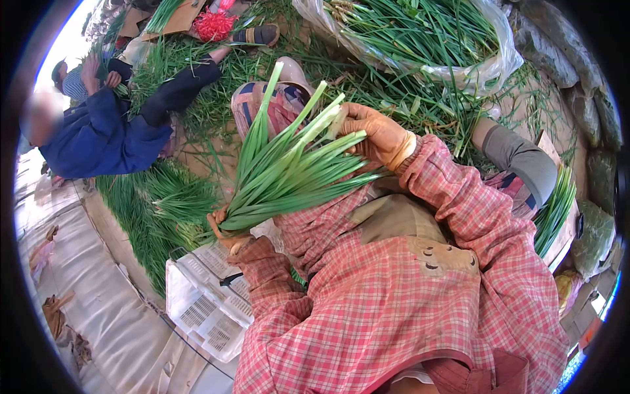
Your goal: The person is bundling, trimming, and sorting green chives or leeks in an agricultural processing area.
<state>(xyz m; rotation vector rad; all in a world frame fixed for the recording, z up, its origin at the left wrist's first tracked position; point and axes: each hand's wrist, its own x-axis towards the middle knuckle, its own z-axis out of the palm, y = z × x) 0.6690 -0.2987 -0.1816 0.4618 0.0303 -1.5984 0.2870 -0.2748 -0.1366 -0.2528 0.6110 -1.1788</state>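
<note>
A bunch of garlic chives (289,177), long green leaves with pale stem ends, stretches between my hands above my lap. My left hand (228,231) is wrapped round the leaf-tip end at lower left. At the pale stem ends, my right hand (377,133), in an orange-brown glove, has its fingers closed on a few whitish stalks. Several stems fan out apart from one another near that glove. Under my left forearm lies a printed sheet (203,308), partly covered by the sleeve.
A clear plastic bag (508,62) full of greens lies at the top. Loose leaves (190,98) litter the floor, and a heap of chives (144,217) lies at left. A co-worker in blue (105,134) sits at upper left. Filled plastic bags (594,236) line the right edge.
</note>
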